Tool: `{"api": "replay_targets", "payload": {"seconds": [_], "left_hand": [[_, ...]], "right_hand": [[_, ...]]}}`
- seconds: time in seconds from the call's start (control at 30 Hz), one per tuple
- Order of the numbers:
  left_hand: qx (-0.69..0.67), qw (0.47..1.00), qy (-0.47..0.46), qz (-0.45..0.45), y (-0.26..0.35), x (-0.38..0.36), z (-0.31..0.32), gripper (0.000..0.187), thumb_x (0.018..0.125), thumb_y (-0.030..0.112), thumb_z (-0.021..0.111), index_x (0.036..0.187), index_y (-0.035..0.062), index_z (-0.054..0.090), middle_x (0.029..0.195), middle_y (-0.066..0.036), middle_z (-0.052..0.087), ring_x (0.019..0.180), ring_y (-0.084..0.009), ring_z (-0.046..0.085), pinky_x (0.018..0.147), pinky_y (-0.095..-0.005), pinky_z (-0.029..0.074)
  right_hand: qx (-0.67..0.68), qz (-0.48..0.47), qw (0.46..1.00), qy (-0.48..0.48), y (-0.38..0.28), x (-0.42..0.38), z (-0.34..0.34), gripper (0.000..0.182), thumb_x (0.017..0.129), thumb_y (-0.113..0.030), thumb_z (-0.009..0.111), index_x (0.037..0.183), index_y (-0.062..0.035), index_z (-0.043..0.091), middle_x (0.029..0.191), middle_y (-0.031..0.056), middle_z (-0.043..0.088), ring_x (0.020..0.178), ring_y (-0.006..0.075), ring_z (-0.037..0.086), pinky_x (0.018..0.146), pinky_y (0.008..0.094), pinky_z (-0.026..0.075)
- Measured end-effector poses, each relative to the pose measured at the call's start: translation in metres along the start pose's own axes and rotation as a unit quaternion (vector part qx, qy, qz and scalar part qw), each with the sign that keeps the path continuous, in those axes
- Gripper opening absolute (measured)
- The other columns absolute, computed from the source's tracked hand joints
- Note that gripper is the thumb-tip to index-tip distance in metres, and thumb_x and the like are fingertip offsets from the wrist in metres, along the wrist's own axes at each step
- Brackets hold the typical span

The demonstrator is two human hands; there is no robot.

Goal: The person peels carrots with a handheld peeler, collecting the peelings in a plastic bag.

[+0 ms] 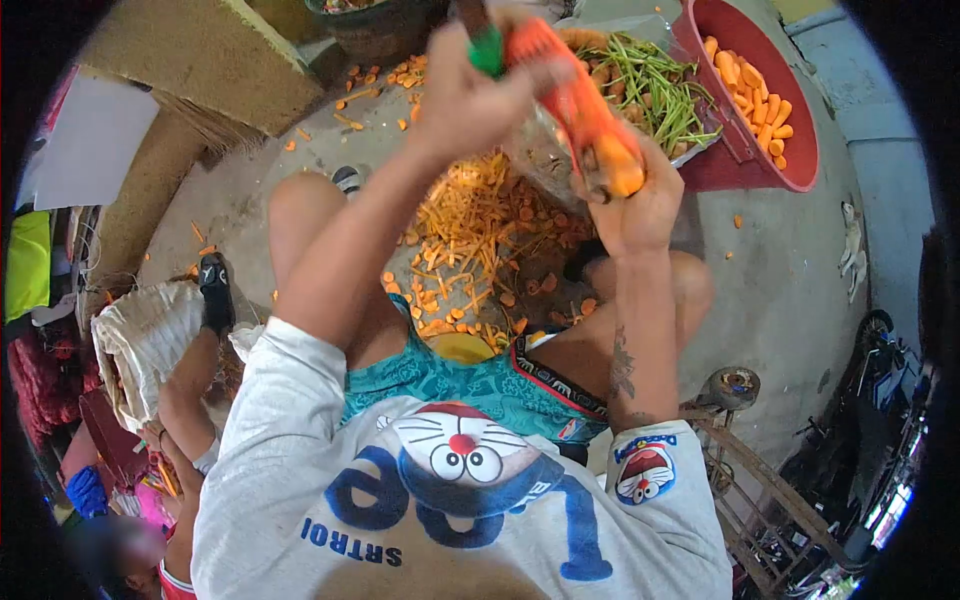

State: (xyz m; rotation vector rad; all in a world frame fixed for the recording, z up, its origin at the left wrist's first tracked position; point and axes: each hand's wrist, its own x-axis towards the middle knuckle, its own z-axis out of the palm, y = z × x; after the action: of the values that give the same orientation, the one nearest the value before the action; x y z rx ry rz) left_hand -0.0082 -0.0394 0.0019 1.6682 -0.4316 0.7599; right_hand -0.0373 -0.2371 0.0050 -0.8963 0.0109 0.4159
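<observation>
My left hand (pixel 480 100) is at the top centre, blurred by motion, with fingers closed round a tool with a green part (pixel 487 52) and a dark end pointing up. My left thumb lies across a long, bright red-orange stretch (pixel 565 95) that slants down to the right. At its lower end is the rounded orange tip of a carrot (pixel 625 175), which my right hand (pixel 645 205) grips from below. Beneath both hands, a heap of carrot peelings and cut pieces (pixel 465 215) covers the floor between my legs.
A red tub (pixel 805 170) at the upper right holds peeled carrots (pixel 765 115). Green stalks (pixel 655 85) lie beside it on clear plastic. A dark container (pixel 370 30) stands at the top. Another person's arm (pixel 185 460) shows at lower left, near a white sack (pixel 150 335). A rusty metal frame (pixel 745 470) is at lower right.
</observation>
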Motion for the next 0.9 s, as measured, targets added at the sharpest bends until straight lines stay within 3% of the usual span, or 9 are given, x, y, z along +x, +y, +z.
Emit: {"api": "replay_targets", "payload": {"seconds": [0.07,0.13,0.3,0.37,0.53,0.67,0.73,0.8,0.9], "left_hand": [[-0.003,1.000,-0.008,-0.021,-0.008,0.017,-0.026,0.015,0.098,0.014,0.071,0.098,0.0033,0.061,0.082,-0.004,0.067,0.070,-0.0130,0.066,0.063,-0.0308,0.053],[-0.026,0.975,0.107,-0.192,-0.007,0.029,-0.039,0.014,0.097,0.013,0.071,0.098,0.0026,0.061,0.082,-0.004,0.067,0.071,-0.0132,0.066,0.063,-0.0311,0.054],[-0.043,0.989,-0.009,-0.142,0.012,-0.006,0.000,0.019,0.090,0.018,0.078,0.098,0.0061,0.066,0.076,0.004,0.065,0.059,-0.0045,0.056,0.052,-0.0227,0.045],[-0.039,0.999,-0.027,-0.004,0.003,-0.002,0.001,0.019,0.090,0.019,0.078,0.098,0.0065,0.065,0.076,0.004,0.065,0.058,-0.0044,0.056,0.051,-0.0223,0.044],[-0.091,0.977,0.107,-0.157,-0.013,0.021,-0.032,0.012,0.097,0.012,0.070,0.097,0.0030,0.061,0.080,-0.004,0.067,0.070,-0.0136,0.067,0.062,-0.0296,0.054],[-0.045,0.976,0.041,-0.211,0.010,-0.012,0.003,0.020,0.089,0.016,0.079,0.098,0.0054,0.066,0.079,0.003,0.066,0.067,-0.0051,0.060,0.059,-0.0240,0.049],[-0.110,0.992,-0.020,-0.063,0.020,-0.012,0.010,0.020,0.089,0.017,0.079,0.099,0.0053,0.066,0.080,0.002,0.067,0.067,-0.0055,0.061,0.058,-0.0240,0.050],[-0.018,0.999,-0.029,-0.030,0.001,0.005,-0.015,0.021,0.089,0.018,0.079,0.100,0.0051,0.066,0.081,0.001,0.068,0.066,-0.0055,0.060,0.058,-0.0234,0.050],[-0.076,0.978,0.055,-0.185,0.000,0.021,-0.034,0.012,0.097,0.012,0.071,0.097,0.0038,0.062,0.079,-0.004,0.066,0.068,-0.0132,0.066,0.059,-0.0290,0.052]], "right_hand": [[0.014,0.023,0.999,-0.022,-0.006,-0.003,0.001,0.036,0.104,-0.027,0.045,0.125,-0.0023,0.059,0.088,0.0041,0.060,0.066,0.0119,0.047,0.054,0.0257,0.039],[0.031,0.039,0.994,-0.099,-0.005,0.001,-0.008,0.043,0.102,-0.030,0.045,0.130,-0.0008,0.058,0.094,0.0070,0.064,0.068,0.0121,0.055,0.052,0.0253,0.038],[-0.007,-0.004,1.000,0.007,0.001,0.002,-0.001,0.039,0.102,-0.028,0.046,0.128,-0.0008,0.058,0.093,0.0082,0.063,0.068,0.0135,0.052,0.051,0.0245,0.037],[-0.056,-0.066,0.995,0.051,0.012,0.006,-0.010,0.040,0.101,-0.027,0.048,0.129,-0.0009,0.057,0.096,0.0100,0.064,0.069,0.0144,0.054,0.050,0.0242,0.036],[0.027,0.015,0.995,-0.097,-0.005,0.002,-0.010,0.044,0.102,-0.024,0.047,0.134,0.0059,0.056,0.099,0.0095,0.064,0.066,0.0151,0.051,0.051,0.0271,0.036],[0.026,0.021,0.999,0.043,-0.006,0.000,0.015,0.042,0.101,-0.026,0.048,0.129,0.0046,0.058,0.092,0.0086,0.062,0.064,0.0142,0.050,0.052,0.0264,0.036],[-0.014,-0.007,0.993,0.116,-0.004,-0.001,0.010,0.041,0.101,-0.027,0.048,0.126,0.0035,0.060,0.089,0.0081,0.061,0.064,0.0137,0.050,0.052,0.0264,0.036],[0.031,0.019,0.992,-0.124,-0.004,0.003,-0.016,0.039,0.101,-0.027,0.048,0.122,0.0027,0.061,0.087,0.0080,0.061,0.066,0.0142,0.053,0.053,0.0268,0.038],[0.039,0.043,0.994,-0.091,-0.009,0.000,-0.010,0.039,0.101,-0.028,0.047,0.121,0.0034,0.062,0.086,0.0083,0.062,0.067,0.0152,0.055,0.053,0.0272,0.039]]}}
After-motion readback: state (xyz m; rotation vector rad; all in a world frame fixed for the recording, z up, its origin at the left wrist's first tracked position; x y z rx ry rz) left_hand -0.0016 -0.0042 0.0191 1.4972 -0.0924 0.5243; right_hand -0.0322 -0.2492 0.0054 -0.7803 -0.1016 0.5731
